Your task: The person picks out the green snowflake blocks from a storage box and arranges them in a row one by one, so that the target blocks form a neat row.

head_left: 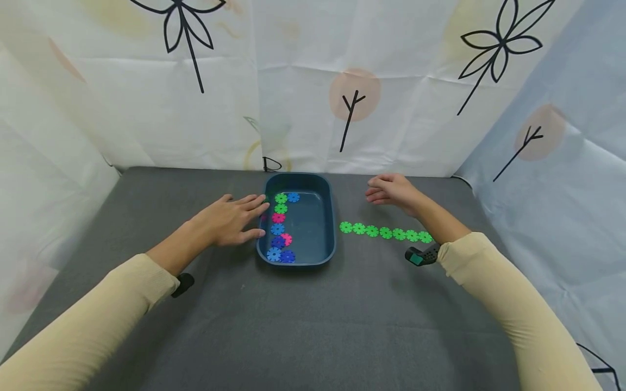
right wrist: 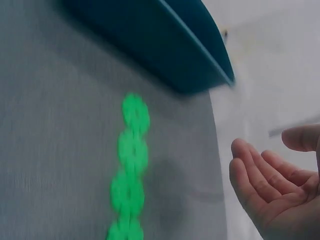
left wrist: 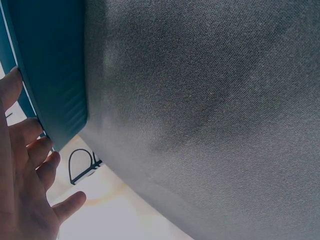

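Observation:
A dark blue tray (head_left: 313,259) stands on the grey table, with several flower-shaped discs (head_left: 277,228) in green, blue and pink along its left side. My left hand (head_left: 233,220) rests its spread fingertips on the tray's left rim, as the left wrist view also shows. To the tray's right, a row of green flower-shaped discs (head_left: 385,233) lies joined end to end. Above and behind that row hangs my right hand (head_left: 393,191), its fingers loosely bent. In the right wrist view the palm of this hand (right wrist: 280,192) holds nothing.
A grey cloth (head_left: 313,326) covers the table. White printed curtains (head_left: 303,98) enclose its back and sides. A dark wrist device (head_left: 423,255) sits at the right cuff, close to the near end of the green row.

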`<state>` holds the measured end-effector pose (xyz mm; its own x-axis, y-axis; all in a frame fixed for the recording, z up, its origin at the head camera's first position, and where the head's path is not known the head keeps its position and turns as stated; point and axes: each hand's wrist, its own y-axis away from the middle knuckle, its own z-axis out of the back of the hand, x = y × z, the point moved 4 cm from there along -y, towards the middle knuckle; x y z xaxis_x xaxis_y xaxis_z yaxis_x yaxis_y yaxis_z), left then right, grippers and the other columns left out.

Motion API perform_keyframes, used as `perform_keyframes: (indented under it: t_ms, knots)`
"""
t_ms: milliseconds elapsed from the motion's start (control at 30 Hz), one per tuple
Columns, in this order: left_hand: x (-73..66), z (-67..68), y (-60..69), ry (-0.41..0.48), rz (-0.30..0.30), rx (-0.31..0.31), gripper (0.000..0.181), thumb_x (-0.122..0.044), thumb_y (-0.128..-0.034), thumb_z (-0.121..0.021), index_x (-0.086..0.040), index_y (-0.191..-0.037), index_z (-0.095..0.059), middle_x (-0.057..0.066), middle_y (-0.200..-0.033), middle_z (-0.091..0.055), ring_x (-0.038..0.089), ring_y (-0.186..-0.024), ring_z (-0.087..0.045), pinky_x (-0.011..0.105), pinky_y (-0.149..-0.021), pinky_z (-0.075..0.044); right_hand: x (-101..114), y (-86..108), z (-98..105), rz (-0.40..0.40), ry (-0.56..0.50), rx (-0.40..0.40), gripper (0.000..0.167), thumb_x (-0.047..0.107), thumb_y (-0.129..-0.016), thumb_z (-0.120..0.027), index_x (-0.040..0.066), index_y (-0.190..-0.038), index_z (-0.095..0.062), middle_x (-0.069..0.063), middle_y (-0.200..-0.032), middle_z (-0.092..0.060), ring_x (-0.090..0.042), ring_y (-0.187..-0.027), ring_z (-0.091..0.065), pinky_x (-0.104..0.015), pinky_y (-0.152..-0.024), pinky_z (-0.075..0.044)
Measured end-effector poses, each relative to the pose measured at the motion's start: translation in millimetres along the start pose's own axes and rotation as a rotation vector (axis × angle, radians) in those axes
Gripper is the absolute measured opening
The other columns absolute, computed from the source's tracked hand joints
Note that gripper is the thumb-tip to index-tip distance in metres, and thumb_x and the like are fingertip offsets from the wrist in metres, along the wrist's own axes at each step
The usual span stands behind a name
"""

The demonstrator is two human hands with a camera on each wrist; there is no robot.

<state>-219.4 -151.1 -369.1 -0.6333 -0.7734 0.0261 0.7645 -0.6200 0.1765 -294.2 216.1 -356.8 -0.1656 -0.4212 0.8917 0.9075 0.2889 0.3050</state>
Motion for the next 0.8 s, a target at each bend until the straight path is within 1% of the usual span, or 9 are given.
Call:
perform_keyframes:
  t_ms: [100, 200, 267, 400, 467, 533, 700, 800]
  knots:
    - [-0.2, 0.6, -0.1, 0.001, -0.001, -0.004, 0.073, -0.051, -0.1010, -0.050, -0.004, -0.155, -0.033, 0.017, -0.161, -0.028, 0.034, -0.147, -0.029, 0.066, -0.109, -0.029, 13, -5.7, -18, 0.006, -0.043, 0.021, 0.041, 0.020, -0.105, -0.050, -0.008, -0.135, -0.049, -0.031, -0.125, -0.060, -0.032, -0.109, -0.067, -0.036, -0.093, -0.054]
    - [0.0, 0.6, -0.1, 0.003, 0.001, -0.002, 0.074, -0.051, -0.1008, -0.050, -0.004, -0.155, -0.033, 0.017, -0.161, -0.028, 0.034, -0.147, -0.029, 0.066, -0.110, -0.028, 27, -11.3, -36, 0.017, -0.089, 0.046, 0.036, 0.018, -0.105, -0.051, -0.008, -0.130, -0.051, -0.031, -0.122, -0.061, -0.034, -0.109, -0.066, -0.038, -0.094, -0.054]
    - [-0.3, 0.5, -0.1, 0.006, 0.002, -0.002, 0.074, -0.051, -0.1007, -0.050, -0.004, -0.155, -0.033, 0.017, -0.161, -0.029, 0.034, -0.147, -0.029, 0.066, -0.110, -0.028, 36, -15.2, -48, 0.013, -0.112, 0.050, 0.035, 0.018, -0.105, -0.051, -0.006, -0.130, -0.052, -0.031, -0.122, -0.061, -0.036, -0.111, -0.065, -0.040, -0.095, -0.053]
    - [-0.7, -0.2, -0.5, 0.011, 0.003, -0.004, 0.073, -0.051, -0.1009, -0.050, -0.004, -0.155, -0.034, 0.017, -0.161, -0.029, 0.035, -0.147, -0.029, 0.066, -0.110, -0.028, 48, -25.6, -72, 0.004, -0.147, 0.064, 0.039, 0.017, -0.105, -0.052, -0.008, -0.134, -0.049, -0.032, -0.125, -0.060, -0.038, -0.113, -0.064, -0.044, -0.099, -0.050]
    - [-1.0, -0.3, -0.6, 0.011, 0.002, -0.006, 0.072, -0.050, -0.1010, -0.050, -0.004, -0.155, -0.034, 0.017, -0.160, -0.029, 0.035, -0.147, -0.029, 0.066, -0.110, -0.028, 51, -30.4, -85, -0.007, -0.160, 0.087, 0.041, 0.016, -0.105, -0.051, -0.009, -0.136, -0.047, -0.033, -0.128, -0.058, -0.039, -0.115, -0.063, -0.047, -0.101, -0.048]
    - [-0.7, -0.5, -0.9, 0.011, 0.003, -0.005, 0.072, -0.050, -0.1010, -0.050, -0.005, -0.155, -0.034, 0.017, -0.161, -0.029, 0.034, -0.147, -0.029, 0.066, -0.110, -0.028, 51, -34.8, -98, -0.024, -0.161, 0.131, 0.042, 0.017, -0.105, -0.051, -0.009, -0.138, -0.045, -0.034, -0.132, -0.055, -0.040, -0.119, -0.061, -0.049, -0.104, -0.045]
    - [0.1, -0.8, -2.2, 0.006, 0.012, 0.006, 0.073, -0.052, -0.1006, -0.050, -0.005, -0.155, -0.034, 0.017, -0.161, -0.028, 0.034, -0.147, -0.028, 0.066, -0.109, -0.029, 46, -43.3, -127, -0.070, -0.099, 0.246, 0.047, 0.021, -0.104, -0.053, -0.004, -0.142, -0.042, -0.032, -0.140, -0.050, -0.041, -0.127, -0.054, -0.049, -0.108, -0.041]
    - [0.1, -0.8, -2.9, 0.003, 0.014, 0.012, 0.074, -0.052, -0.1005, -0.050, -0.005, -0.155, -0.034, 0.017, -0.161, -0.028, 0.035, -0.147, -0.028, 0.066, -0.109, -0.029, 41, -47.9, -139, -0.089, -0.072, 0.257, 0.047, 0.023, -0.104, -0.054, -0.002, -0.142, -0.042, -0.029, -0.141, -0.050, -0.039, -0.128, -0.054, -0.047, -0.107, -0.042]
